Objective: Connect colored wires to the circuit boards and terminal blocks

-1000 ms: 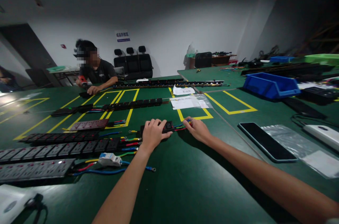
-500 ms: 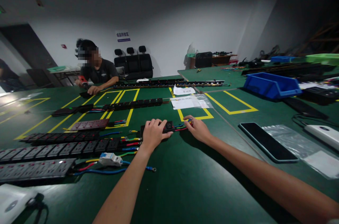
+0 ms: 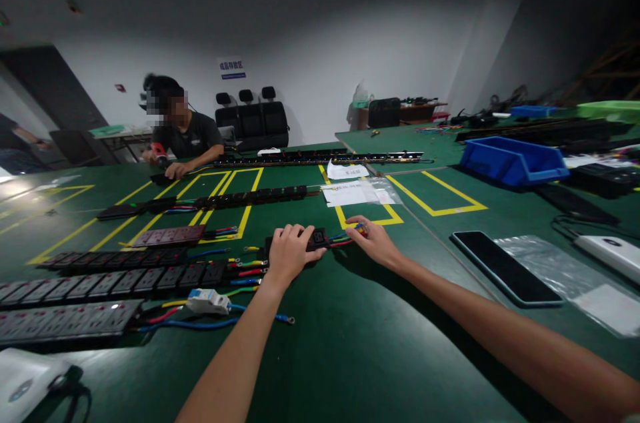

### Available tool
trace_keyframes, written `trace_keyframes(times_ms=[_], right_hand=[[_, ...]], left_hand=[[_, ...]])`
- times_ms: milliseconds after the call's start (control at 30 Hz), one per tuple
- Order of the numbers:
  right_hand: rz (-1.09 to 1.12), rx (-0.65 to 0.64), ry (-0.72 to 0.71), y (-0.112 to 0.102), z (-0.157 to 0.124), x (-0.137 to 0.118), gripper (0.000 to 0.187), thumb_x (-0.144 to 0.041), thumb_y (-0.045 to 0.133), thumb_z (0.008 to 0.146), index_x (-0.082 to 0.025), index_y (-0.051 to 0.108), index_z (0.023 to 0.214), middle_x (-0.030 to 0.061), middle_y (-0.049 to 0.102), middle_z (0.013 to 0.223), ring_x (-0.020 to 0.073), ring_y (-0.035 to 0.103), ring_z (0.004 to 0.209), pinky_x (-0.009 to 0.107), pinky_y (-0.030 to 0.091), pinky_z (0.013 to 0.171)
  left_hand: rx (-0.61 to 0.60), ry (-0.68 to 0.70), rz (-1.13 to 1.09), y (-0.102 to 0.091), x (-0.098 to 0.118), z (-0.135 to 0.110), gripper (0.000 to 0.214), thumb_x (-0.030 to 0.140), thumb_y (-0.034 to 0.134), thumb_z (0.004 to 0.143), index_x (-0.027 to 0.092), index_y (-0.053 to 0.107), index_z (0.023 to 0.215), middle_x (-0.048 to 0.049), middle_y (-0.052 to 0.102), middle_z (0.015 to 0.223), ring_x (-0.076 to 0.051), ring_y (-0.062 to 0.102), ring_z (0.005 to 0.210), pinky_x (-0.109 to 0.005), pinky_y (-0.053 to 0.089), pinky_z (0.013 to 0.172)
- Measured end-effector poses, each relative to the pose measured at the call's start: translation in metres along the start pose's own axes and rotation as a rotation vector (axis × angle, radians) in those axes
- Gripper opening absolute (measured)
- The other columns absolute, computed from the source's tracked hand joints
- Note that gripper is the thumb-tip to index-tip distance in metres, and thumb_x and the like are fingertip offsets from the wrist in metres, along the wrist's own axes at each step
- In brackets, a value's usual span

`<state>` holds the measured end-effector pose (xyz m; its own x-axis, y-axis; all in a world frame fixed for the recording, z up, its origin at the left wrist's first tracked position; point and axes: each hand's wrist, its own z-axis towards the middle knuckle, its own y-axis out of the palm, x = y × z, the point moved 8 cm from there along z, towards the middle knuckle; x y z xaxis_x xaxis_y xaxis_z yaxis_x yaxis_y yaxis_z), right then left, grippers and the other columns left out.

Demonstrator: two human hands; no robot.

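Observation:
My left hand (image 3: 291, 248) is closed over a short black socket strip (image 3: 318, 237) that lies on the green table, covering most of it. Red, green and blue wires (image 3: 340, 240) come out of the strip's right end. My right hand (image 3: 373, 241) pinches the far ends of these wires, where coloured terminals show at the fingertips. To the left of my left hand, a yellow wire with a ring terminal (image 3: 251, 248) sticks out. Several longer socket strips (image 3: 115, 281) with loose wire ends lie in rows nearby, and a white circuit breaker (image 3: 209, 301) rests on the wires of the nearest rows.
A phone (image 3: 505, 268) and a clear plastic bag (image 3: 543, 263) lie to the right. Behind them stands a blue bin (image 3: 513, 163). Paper labels (image 3: 350, 193) lie ahead of my hands. Across the table a person (image 3: 185, 133) holds a red power tool (image 3: 159, 155).
My right hand has shifted very slightly, its fingers closing further over the wire ends. My left hand and the strip stay put.

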<state>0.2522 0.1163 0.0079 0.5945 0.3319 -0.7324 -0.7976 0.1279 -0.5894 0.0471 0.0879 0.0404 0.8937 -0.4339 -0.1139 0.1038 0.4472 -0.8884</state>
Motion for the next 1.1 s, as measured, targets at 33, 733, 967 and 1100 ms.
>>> trace_keyframes(times_ms=[33,733,967,1100], right_hand=[[0.049,0.014,0.000,-0.002,0.000,0.000,0.042,-0.053,0.053,0.091,-0.019,0.067,0.111,0.0040,0.070,0.085,0.0200,0.063,0.075,0.031,0.046,0.070],[0.396,0.008,0.063,-0.005,-0.001,0.001,0.047,-0.062,0.054,0.089,-0.020,0.065,0.108,-0.0020,0.054,0.069,0.0145,0.049,0.061,0.026,0.039,0.053],[0.355,0.054,0.070,-0.005,-0.001,0.006,0.055,-0.064,0.039,0.095,-0.018,0.065,0.113,-0.0038,0.044,0.063,0.0135,0.042,0.054,0.025,0.035,0.049],[0.348,0.064,0.071,-0.002,-0.001,0.009,0.054,-0.061,0.039,0.095,-0.019,0.065,0.115,-0.0032,0.047,0.064,0.0144,0.044,0.055,0.026,0.037,0.051]], left_hand=[[0.008,-0.010,-0.006,-0.001,-0.001,0.000,0.055,0.062,0.059,0.090,0.022,0.062,0.127,-0.0097,0.068,0.111,-0.028,0.057,0.101,-0.041,0.037,0.083],[0.064,-0.027,-0.086,-0.007,-0.002,-0.001,0.061,0.067,0.054,0.090,0.019,0.063,0.128,-0.0106,0.067,0.114,-0.028,0.058,0.103,-0.041,0.039,0.085],[0.043,-0.015,-0.082,-0.004,0.000,0.000,0.060,0.067,0.054,0.090,0.021,0.063,0.129,-0.0109,0.067,0.113,-0.028,0.057,0.103,-0.041,0.039,0.086],[0.041,0.002,-0.072,-0.004,0.002,0.000,0.059,0.066,0.055,0.090,0.021,0.063,0.128,-0.0110,0.067,0.113,-0.029,0.057,0.103,-0.041,0.039,0.085]])
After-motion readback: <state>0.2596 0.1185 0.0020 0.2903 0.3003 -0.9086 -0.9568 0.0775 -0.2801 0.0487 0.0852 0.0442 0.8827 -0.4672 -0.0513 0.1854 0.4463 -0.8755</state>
